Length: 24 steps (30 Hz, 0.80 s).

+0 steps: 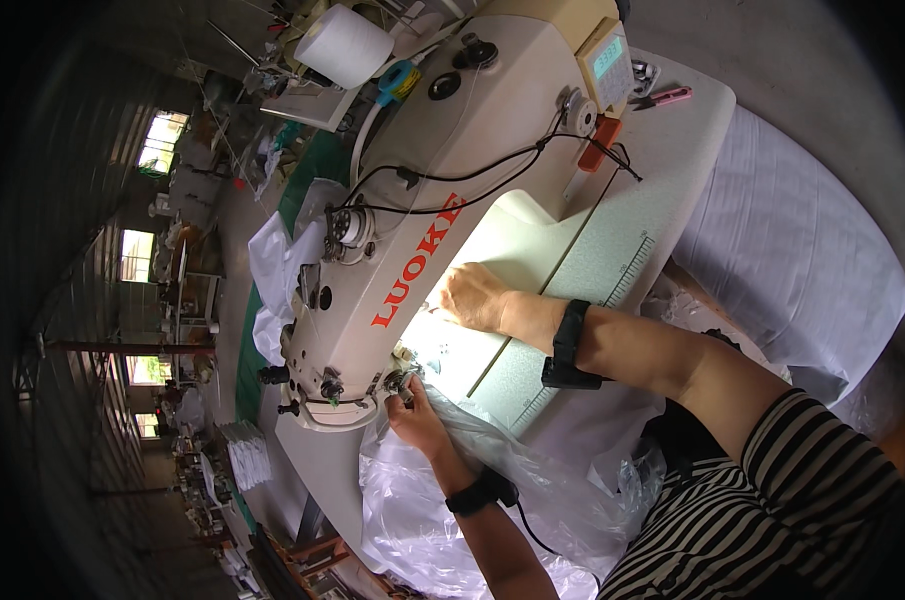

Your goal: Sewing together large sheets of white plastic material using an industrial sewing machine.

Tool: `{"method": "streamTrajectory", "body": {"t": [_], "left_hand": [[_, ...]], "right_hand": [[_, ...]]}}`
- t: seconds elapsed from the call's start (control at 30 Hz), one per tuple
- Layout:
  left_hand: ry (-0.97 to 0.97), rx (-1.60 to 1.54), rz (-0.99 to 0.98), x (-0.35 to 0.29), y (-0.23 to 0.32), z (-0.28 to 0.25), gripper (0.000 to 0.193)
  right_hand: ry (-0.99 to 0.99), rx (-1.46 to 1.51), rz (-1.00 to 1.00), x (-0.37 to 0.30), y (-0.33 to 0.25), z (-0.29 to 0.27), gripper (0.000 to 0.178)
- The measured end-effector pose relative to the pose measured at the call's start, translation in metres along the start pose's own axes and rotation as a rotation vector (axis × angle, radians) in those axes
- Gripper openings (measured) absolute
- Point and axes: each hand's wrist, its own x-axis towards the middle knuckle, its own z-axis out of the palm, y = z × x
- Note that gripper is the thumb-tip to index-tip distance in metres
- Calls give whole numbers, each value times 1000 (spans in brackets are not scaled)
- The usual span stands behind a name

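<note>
Operator at a sewing machine, seen from the head. Nearest, translucent plastic sheeting point(402, 500) hangs in loose folds over the table edge toward the striped clothing point(712, 540); its upper part reaches the needle end, so the slack probably drapes there to avoid pulling. A black band point(569, 335) circles the right wrist. The left hand point(418, 420) is raised at the needle end, thumb and fingertips drawn close together beside small metal parts, a posture suited to fine handling; whether they grip anything cannot be told. The right hand point(475, 297) rests curled beneath the arm of the sewing machine point(412, 230), on the lit bed, perhaps to steady something; its fingertips are hidden, so its grip cannot be told. Beyond the right forearm, a bulky white bundle point(792, 230) stands beside the table. Pink-handled snips point(664, 97) lie on the table's far corner, presumably within reach yet out of the way. Behind the machine, a white thread cone point(344, 47) stands upright, likely for free unwinding. Farthest, bright windows point(136, 255) line the dim workshop wall.
</note>
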Motion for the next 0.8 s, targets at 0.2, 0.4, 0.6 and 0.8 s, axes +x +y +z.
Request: {"method": "streamTrajectory", "body": {"t": [0.2, 0.4, 0.6, 0.8], "left_hand": [[-23, 27, -14, -1, -3, -2, 10], [5, 1, 5, -1, -1, 0, 10], [-17, 23, 1, -1, -4, -3, 10], [-8, -46, 27, 1, 3, 1, 11]], "right_hand": [[-86, -29, -53, -3, -3, -10, 40], [-24, -83, -39, -6, -5, -11, 48], [1, -9, -77, -7, -7, -19, 37], [154, 158, -180, -8, -6, -6, 20]]}}
